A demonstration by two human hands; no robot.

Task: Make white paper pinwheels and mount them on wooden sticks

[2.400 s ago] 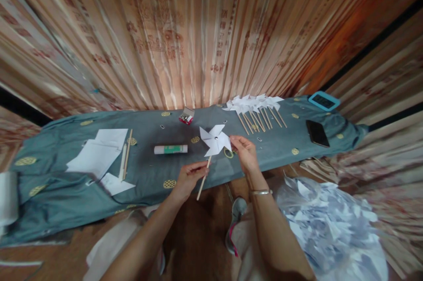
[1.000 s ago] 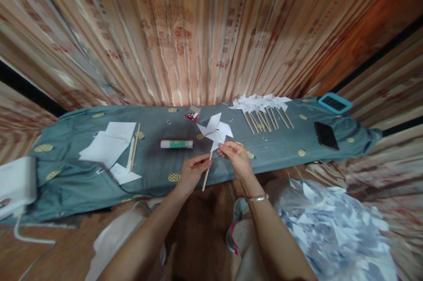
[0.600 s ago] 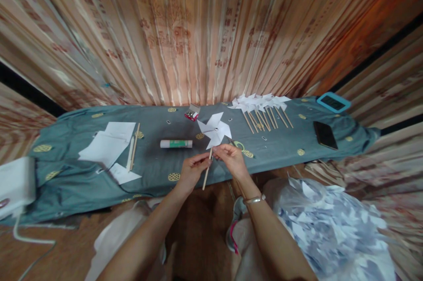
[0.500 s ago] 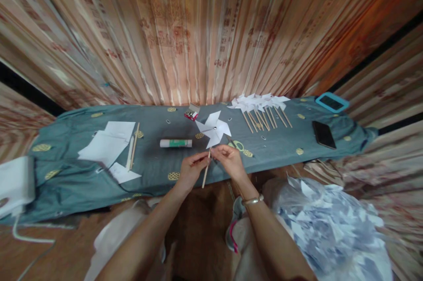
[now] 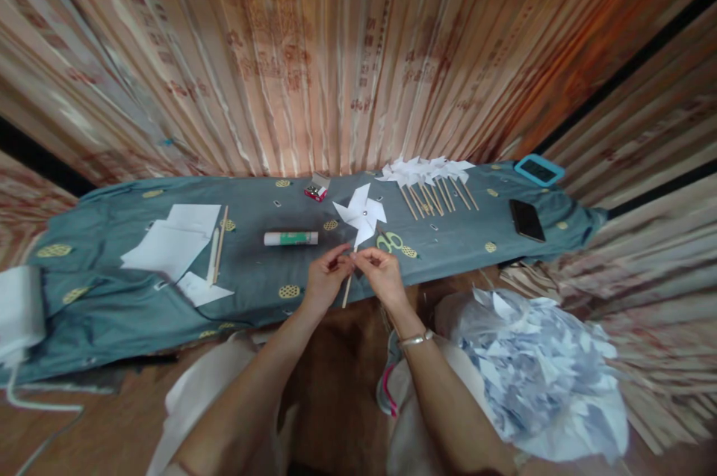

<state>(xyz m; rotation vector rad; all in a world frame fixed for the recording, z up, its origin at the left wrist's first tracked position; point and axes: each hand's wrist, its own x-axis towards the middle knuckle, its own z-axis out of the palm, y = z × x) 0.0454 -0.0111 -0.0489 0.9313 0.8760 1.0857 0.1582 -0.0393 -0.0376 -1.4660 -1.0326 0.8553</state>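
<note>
One white paper pinwheel (image 5: 367,221), its wooden stick (image 5: 347,292) pinched between fingertips of left hand (image 5: 325,279) and right hand (image 5: 383,274). Near the right hand: green-handled scissors (image 5: 393,240).

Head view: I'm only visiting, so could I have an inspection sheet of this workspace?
Surface: cloth, grey-green, pineapple-printed, wrinkled at left.
Work things: pinwheel on a stick, in hand; piled pinwheels at the far side; open red box, tube, scissors, paper.
Clutter: phone and blue-framed device, right end.
Grips: left grip and right grip meet at the stick, just below the pinwheel.
Cables: white cable from a white case at the left edge.
Surroundings: curtain behind; bag of white paper pieces at right, below cloth level.
</note>
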